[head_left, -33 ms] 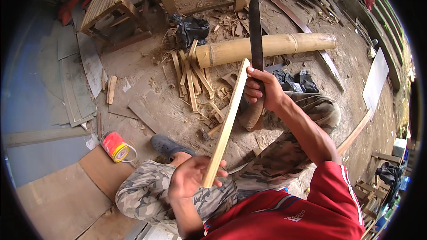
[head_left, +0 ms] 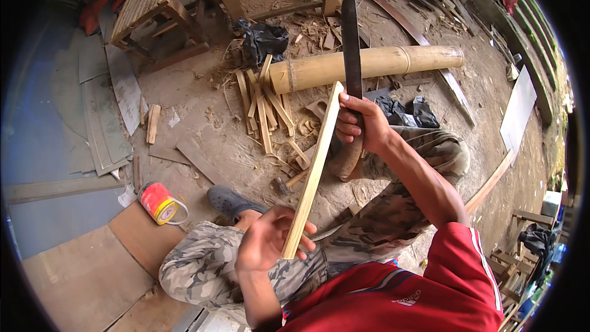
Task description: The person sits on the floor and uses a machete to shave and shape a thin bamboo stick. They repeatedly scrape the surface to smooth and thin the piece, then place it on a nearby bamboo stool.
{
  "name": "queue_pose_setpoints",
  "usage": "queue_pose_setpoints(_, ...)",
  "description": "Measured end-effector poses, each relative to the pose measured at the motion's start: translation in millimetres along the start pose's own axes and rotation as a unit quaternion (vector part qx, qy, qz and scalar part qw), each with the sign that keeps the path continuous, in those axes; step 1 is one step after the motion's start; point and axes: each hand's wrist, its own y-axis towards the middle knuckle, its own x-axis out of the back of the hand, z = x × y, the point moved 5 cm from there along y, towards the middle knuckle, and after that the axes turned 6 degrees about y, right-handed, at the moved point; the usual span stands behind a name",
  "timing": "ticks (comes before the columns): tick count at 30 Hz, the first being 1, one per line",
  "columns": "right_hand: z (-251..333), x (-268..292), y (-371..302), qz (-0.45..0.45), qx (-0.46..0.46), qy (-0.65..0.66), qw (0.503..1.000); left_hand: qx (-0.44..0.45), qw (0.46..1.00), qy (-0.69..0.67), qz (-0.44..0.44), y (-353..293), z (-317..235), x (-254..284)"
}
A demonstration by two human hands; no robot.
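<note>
A pale bamboo strip [head_left: 313,175] slants across the middle, its top end leaning away from me. My left hand [head_left: 264,240] is loosely closed about its lower end, with fingertips showing past the right side; the hand is slightly blurred. My right hand [head_left: 362,124] grips the handle of a machete [head_left: 351,43], whose long dark blade points up and away. The right thumb and fingertips also touch the strip's upper end, close beside the blade. Split bamboo pieces [head_left: 263,107] lie in a heap beyond my hands, next to a thick bamboo pole [head_left: 369,66].
A hammer [head_left: 289,182] lies beyond my legs. On the left are a red can [head_left: 161,203] with a handle, a short wood piece [head_left: 153,124] and flat sheets [head_left: 67,209]. Slatted bamboo seats [head_left: 147,3] stand at the back. Black plastic bags [head_left: 264,40] lie near the pole.
My left hand and the lower end of the strip have shifted very slightly to the right. The machete's tip has moved a touch left.
</note>
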Motion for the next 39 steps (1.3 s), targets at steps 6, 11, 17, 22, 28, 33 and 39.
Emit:
queue_pose_setpoints(6, 5, -5, 3, -0.087, 0.052, -0.209, 0.973, 0.074, 0.975, 0.155, -0.144, 42, 8, -14)
queue_pose_setpoints(11, 0, -18, -8, -0.122, 0.17, -0.633, 0.745, -0.017, 0.943, 0.248, -0.221, 51, -5, -12)
queue_pose_setpoints(17, -50, -62, -29, 0.084, 0.256, -0.773, 0.574, -0.063, 0.949, 0.05, -0.305, 54, -6, 9)
queue_pose_setpoints(22, -52, -63, -30, 0.089, 0.242, -0.785, 0.563, -0.024, 0.947, -0.034, -0.319, 46, 4, 17)
queue_pose_setpoints(28, -51, -56, -26, 0.069, 0.228, -0.805, 0.544, -0.047, 0.952, 0.007, -0.303, 50, 3, 12)
queue_pose_setpoints(33, -22, -41, -7, 0.01, 0.284, -0.803, 0.523, -0.047, 0.96, -0.032, -0.274, 47, 3, -8)
queue_pose_setpoints(39, -46, -38, -14, 0.078, 0.22, -0.807, 0.543, -0.024, 0.958, -0.031, -0.283, 40, 10, 3)
